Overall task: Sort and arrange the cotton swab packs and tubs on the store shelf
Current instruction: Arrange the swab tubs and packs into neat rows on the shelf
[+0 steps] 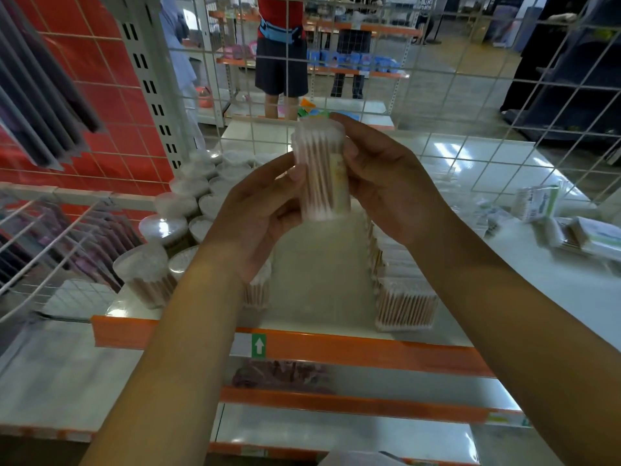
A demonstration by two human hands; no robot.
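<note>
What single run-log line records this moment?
both hands: left hand, right hand hold swab tub | above shelf | unplaced

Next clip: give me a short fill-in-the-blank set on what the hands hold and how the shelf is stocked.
1. The tub of cotton swabs is held by ____ hands, the left hand and the right hand.
2. The round tubs are lined up on the ____ side of the shelf.
3. The shelf's front edge is coloured ____.

Missing words: both; left; orange
</note>
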